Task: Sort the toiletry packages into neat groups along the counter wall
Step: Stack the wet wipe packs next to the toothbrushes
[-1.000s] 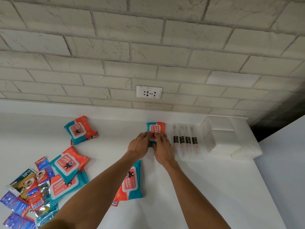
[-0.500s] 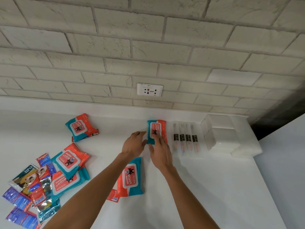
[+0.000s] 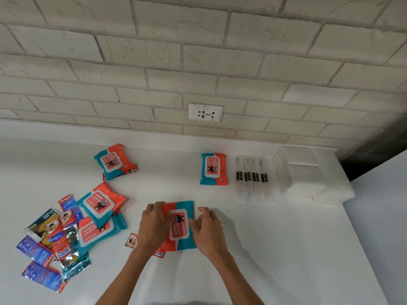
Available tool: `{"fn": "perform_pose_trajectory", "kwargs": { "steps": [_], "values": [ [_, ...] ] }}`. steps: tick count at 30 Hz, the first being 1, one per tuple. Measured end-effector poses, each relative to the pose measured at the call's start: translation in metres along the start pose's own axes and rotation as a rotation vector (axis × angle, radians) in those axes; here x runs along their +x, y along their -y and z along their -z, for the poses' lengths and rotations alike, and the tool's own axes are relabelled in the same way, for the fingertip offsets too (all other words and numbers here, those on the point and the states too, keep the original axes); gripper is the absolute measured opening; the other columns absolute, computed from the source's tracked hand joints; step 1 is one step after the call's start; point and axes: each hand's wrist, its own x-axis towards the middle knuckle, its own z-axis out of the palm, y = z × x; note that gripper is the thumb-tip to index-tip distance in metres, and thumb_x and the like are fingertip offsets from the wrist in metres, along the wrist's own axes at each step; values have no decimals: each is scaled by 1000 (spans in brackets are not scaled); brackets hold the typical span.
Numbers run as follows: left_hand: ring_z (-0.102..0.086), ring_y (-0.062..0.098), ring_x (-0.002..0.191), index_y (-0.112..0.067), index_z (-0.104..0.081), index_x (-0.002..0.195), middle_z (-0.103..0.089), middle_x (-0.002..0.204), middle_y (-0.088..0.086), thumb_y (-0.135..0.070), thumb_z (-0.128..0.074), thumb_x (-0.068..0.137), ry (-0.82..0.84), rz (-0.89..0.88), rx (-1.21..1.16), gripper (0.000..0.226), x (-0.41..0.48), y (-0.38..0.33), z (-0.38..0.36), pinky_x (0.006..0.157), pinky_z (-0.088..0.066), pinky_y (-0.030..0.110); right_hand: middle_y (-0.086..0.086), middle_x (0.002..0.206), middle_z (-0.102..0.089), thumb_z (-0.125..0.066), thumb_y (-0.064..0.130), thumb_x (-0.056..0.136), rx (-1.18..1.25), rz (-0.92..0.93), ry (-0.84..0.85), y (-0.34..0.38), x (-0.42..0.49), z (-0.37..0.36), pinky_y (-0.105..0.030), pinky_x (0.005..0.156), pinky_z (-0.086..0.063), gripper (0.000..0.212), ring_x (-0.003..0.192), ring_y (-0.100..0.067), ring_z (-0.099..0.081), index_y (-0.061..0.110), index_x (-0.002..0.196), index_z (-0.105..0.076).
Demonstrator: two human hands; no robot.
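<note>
A teal-and-orange wipes pack [image 3: 180, 225] lies on the white counter [image 3: 275, 249] in the middle. My left hand [image 3: 153, 225] grips its left edge and my right hand [image 3: 208, 227] grips its right edge. Another wipes pack [image 3: 213, 169] lies flat by the wall, beside a row of clear toothbrush cases [image 3: 253, 178] and a stack of white boxes [image 3: 301, 172]. A third wipes pack [image 3: 113, 161] lies further left near the wall, and two more [image 3: 100, 203] are piled at the left.
Several small sachets and toothpaste boxes [image 3: 44, 243] lie jumbled at the left front. One small sachet [image 3: 131, 240] pokes out beside my left wrist. A wall socket [image 3: 206, 112] sits on the brick wall. The counter ends at the right in a grey surface [image 3: 378, 227].
Both hands let go of the wipes pack by the wall and drew back toward me. They now hold the wipes pack lying in the middle of the counter.
</note>
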Motion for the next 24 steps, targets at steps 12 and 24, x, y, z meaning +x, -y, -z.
{"fn": "perform_pose_trajectory", "kwargs": {
  "steps": [12,24],
  "values": [
    [-72,12,81,-17,-59,132,-72,112,1,-43,-66,98,18,141,-191,43,-35,5,-6,55,-60,25,8,125,-59,-67,54,99,86,4,28,4,-27,-16,-22,87,-58,42,114,-12,-64,28,129,-55],
    [-70,10,93,-37,-50,125,-63,114,-15,-39,-75,93,458,3,-279,41,-33,-7,16,62,-56,17,14,123,-69,-80,45,91,406,-65,-6,0,-38,5,-9,71,-54,42,112,-13,-72,33,123,-55]
  ]
}}
